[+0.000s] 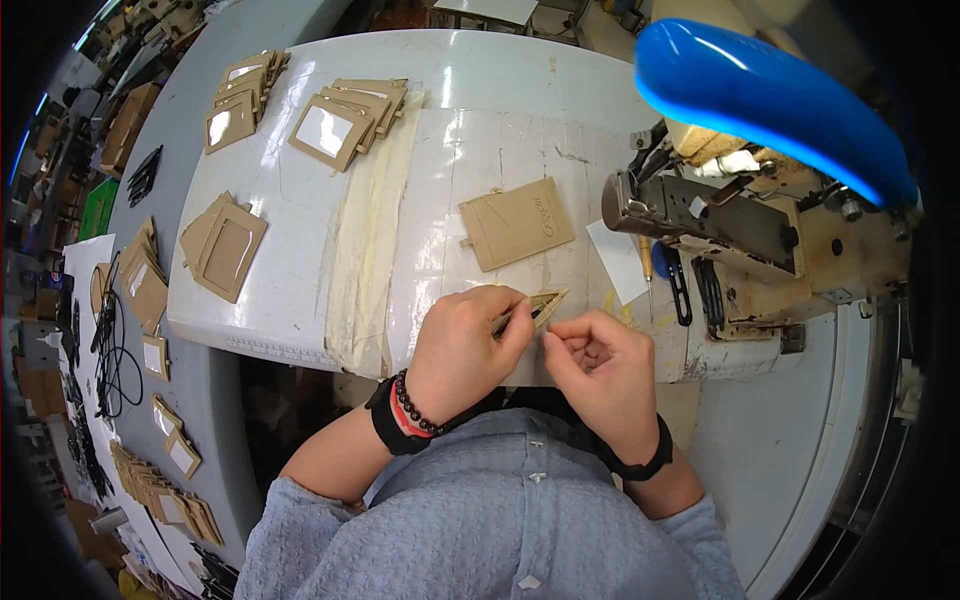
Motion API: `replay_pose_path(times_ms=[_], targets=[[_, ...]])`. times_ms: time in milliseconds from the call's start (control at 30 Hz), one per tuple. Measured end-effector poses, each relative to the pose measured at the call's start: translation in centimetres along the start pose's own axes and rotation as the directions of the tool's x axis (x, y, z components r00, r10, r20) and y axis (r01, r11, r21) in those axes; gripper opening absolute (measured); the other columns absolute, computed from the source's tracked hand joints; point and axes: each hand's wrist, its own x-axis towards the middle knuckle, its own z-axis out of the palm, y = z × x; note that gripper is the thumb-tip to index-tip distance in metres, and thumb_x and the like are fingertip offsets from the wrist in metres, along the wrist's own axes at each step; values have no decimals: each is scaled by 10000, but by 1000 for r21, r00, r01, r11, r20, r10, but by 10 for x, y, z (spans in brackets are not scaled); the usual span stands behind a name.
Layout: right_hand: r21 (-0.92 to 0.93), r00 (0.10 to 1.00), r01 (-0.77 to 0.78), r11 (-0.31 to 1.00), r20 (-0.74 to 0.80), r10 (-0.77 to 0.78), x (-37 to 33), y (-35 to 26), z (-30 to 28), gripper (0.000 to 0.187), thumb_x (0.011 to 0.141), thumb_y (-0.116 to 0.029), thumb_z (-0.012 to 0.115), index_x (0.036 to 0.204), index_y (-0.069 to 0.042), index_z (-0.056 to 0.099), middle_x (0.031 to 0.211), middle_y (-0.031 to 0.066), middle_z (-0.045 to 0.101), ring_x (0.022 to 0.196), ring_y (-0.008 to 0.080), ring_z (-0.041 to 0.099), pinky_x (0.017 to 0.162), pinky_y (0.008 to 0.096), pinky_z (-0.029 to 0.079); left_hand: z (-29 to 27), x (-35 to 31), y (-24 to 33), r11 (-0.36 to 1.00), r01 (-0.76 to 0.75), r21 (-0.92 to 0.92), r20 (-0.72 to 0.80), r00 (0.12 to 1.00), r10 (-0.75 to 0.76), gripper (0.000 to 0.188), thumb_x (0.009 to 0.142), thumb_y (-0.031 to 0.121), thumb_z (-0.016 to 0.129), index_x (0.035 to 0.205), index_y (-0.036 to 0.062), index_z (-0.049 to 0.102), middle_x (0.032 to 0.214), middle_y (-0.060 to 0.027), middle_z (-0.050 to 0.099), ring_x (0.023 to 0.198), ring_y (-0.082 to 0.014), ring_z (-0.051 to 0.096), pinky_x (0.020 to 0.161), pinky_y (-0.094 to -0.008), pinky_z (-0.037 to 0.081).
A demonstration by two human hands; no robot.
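Observation:
My left hand (468, 338) is closed on a narrow tan-gold piece (543, 306) with a dark middle and a pointed end. Its kind is hard to tell, since my fingers cover part of it. Close beside that point, my right hand (608, 362) has its thumb and forefinger pinched together and the other fingers curled. Anything in that pinch is too small to make out. Just beyond both hands, a tan card holder (518, 225) with slanted pockets lies flat and slightly turned on the white worktop (440, 290), touched by neither hand.
A sewing machine (700, 215) under a blue cover (770, 100) stands at the right. Near it lie white paper (618, 262), a wooden-handled awl (646, 262) and black snips (677, 285). Tan card holders with windows (325, 130) are stacked at the left, with several more (165, 495) on the side table.

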Motion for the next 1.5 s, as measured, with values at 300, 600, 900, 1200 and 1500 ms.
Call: replay_pose_path(times_ms=[300, 600, 900, 1200, 1500], targets=[[-59, 996, -89, 994, 16, 91, 6, -7, -1, 78, 850, -9, 693, 807, 37, 648, 636, 36, 639, 574, 50, 590, 534, 222, 474, 2, -2, -1, 999, -37, 36, -17, 999, 38, 114, 862, 75, 709, 881, -37, 720, 774, -207, 701, 690, -345, 706, 610, -370, 539], [-99, 995, -88, 991, 27, 91, 8, -12, -2, 79, 842, -13, 684, 797, 34, 638, 628, 34, 633, 565, 48, 582, 524, 225, 466, 6, -4, -3, 997, -68, 23, -44, 997, 69, 110, 841, 101, 700, 850, -9, 706, 762, -171, 690, 666, -375, 650, 632, -438, 514], [-124, 997, -75, 989, 20, 78, 7, -12, -2, 74, 830, -7, 672, 787, 31, 625, 618, 38, 627, 548, 56, 582, 517, 231, 464, 7, -5, -4, 995, -92, 27, -45, 995, 94, 103, 845, 100, 694, 848, -3, 696, 753, -160, 680, 646, -366, 632, 644, -432, 498], [-140, 999, -49, 989, 15, 52, 8, -14, -1, 77, 827, -3, 673, 783, 29, 618, 615, 33, 613, 550, 52, 560, 519, 232, 459, 3, -4, -2, 995, -77, 65, -20, 997, 79, 80, 848, 66, 726, 862, -13, 721, 781, -173, 709, 686, -340, 689, 621, -392, 534], [-160, 1000, -11, 987, 7, 13, 8, -9, -1, 78, 813, 8, 677, 777, 23, 610, 601, 29, 586, 540, 55, 533, 514, 235, 442, 3, -4, -3, 996, -71, 56, -9, 997, 72, 91, 850, 65, 722, 870, -24, 717, 787, -182, 707, 703, -348, 691, 633, -393, 535]])
